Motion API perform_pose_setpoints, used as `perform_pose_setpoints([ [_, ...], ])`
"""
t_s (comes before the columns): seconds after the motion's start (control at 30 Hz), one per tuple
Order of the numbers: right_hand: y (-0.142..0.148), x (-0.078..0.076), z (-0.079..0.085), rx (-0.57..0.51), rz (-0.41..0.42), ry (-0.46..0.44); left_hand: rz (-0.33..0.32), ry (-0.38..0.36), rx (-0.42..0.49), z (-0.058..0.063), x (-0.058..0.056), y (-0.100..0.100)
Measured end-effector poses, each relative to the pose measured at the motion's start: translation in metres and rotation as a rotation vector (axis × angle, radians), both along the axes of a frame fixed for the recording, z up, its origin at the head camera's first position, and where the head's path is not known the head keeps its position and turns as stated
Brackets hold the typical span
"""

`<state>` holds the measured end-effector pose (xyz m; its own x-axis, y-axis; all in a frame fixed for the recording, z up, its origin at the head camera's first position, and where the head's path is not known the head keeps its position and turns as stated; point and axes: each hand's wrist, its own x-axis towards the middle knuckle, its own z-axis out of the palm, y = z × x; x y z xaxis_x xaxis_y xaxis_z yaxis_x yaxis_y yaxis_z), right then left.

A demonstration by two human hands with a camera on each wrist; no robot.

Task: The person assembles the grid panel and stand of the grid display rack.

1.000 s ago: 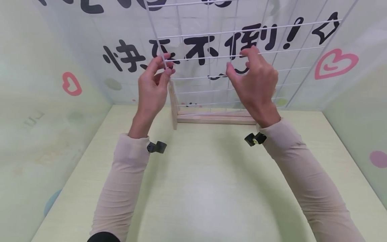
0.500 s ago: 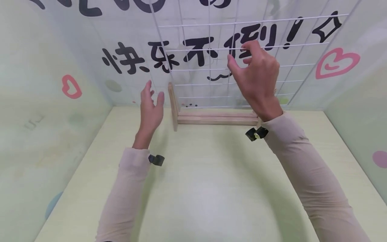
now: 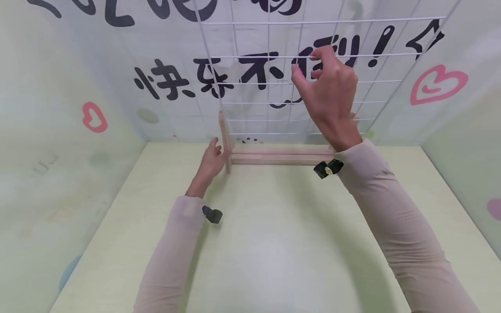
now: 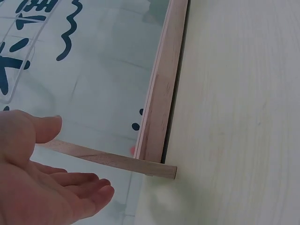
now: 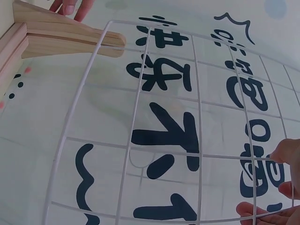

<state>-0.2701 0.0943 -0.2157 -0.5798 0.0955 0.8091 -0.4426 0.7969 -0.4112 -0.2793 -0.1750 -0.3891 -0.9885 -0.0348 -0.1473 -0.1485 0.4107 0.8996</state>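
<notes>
My right hand (image 3: 330,93) grips a wire of a white wire grid panel (image 3: 250,83), thumb on the near side and fingers curled over. The panel leans upright above a wooden stand, its lower edge close over the crossbar (image 3: 274,160). In the right wrist view, the grid's corner overlaps the tip of the stand's upright (image 5: 70,37). Low at the outer side of the left upright (image 3: 225,141) is my left hand (image 3: 211,161), fingers loosely extended. The left wrist view has that hand (image 4: 51,187) with thumb and fingers apart around the upright (image 4: 108,158).
The stand rests at the back of a pale wood-grain table (image 3: 258,234). Behind it rises a whitish backdrop (image 3: 156,119) with black characters and pink hearts. Side walls (image 3: 58,182) of similar printed sheet border the table. Each wrist carries a small black camera mount (image 3: 212,214).
My left hand has let go of the grid's left edge and moved down to the left upright. The right hand has risen slightly, still gripping the panel, whose lower edge shows above the crossbar.
</notes>
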Motion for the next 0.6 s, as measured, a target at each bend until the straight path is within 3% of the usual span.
perform_pose_setpoints([
  [0.37, 0.002, -0.006, 0.008, -0.026, -0.041, -0.018, 0.009, 0.123, -0.006, -0.003, -0.013, 0.017],
  [0.6, 0.000, -0.008, 0.008, -0.037, -0.039, -0.037, 0.088, 0.141, -0.065, -0.010, -0.018, 0.020],
])
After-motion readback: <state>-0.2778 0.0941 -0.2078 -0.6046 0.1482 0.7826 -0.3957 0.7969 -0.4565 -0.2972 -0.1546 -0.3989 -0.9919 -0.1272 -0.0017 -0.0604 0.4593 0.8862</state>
